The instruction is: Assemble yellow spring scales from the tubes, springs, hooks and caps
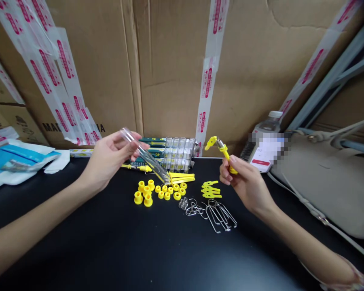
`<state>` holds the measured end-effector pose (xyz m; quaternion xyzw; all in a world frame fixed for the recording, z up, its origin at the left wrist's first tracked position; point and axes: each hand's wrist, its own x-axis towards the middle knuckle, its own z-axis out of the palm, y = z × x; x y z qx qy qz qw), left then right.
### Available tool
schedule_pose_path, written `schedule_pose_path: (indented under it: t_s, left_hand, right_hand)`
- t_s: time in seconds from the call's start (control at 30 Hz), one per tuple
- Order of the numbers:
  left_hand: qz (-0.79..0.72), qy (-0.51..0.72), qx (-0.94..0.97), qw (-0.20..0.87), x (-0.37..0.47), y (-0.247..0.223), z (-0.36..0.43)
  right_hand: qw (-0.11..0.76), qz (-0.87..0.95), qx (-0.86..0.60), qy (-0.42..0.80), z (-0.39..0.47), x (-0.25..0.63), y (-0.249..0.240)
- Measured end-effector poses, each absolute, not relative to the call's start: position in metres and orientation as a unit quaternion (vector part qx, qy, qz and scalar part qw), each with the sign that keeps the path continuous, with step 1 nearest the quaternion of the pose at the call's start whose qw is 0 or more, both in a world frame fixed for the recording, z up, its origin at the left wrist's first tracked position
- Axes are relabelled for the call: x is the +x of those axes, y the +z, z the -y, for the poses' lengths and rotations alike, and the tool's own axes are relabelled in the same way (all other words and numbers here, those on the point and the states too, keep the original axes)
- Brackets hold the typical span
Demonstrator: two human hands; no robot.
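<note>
My left hand point(113, 155) pinches a clear tube point(145, 155) near its upper end; the tube slants down to the right over the table. Raised at the right, my right hand point(245, 178) grips a yellow assembly point(223, 150) with a short clear piece and a yellow tip. Below and between the hands lie yellow flanged caps point(147, 193), small yellow rings point(177, 195), yellow strips point(182, 178), flat yellow pieces point(211, 190), small clear pieces point(183, 203) and bent metal wires point(220, 216).
Several clear tubes point(178, 151) stand behind the parts on the black table point(124, 250). At the right are a bottle point(267, 125), a phone point(265, 153) and a light bag point(330, 182). Blue-and-white packages point(21, 157) lie left. Taped cardboard point(170, 72) rises behind.
</note>
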<state>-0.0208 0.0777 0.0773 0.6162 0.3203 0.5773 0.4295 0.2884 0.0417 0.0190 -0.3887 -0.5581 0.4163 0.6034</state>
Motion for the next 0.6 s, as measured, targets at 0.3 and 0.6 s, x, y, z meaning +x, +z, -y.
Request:
schedule_pose_path:
  t_s: [0.3, 0.6]
  left_hand:
    - [-0.277, 0.402, 0.749, 0.447, 0.042, 0.074, -0.053]
    - [-0.289, 0.401, 0.812, 0.311, 0.074, 0.078, -0.052]
  right_hand:
    - [0.597, 0.572, -0.349, 0.442, -0.022, 0.255, 0.015]
    - [0.610, 0.573, -0.390, 0.383, -0.019, 0.253, 0.017]
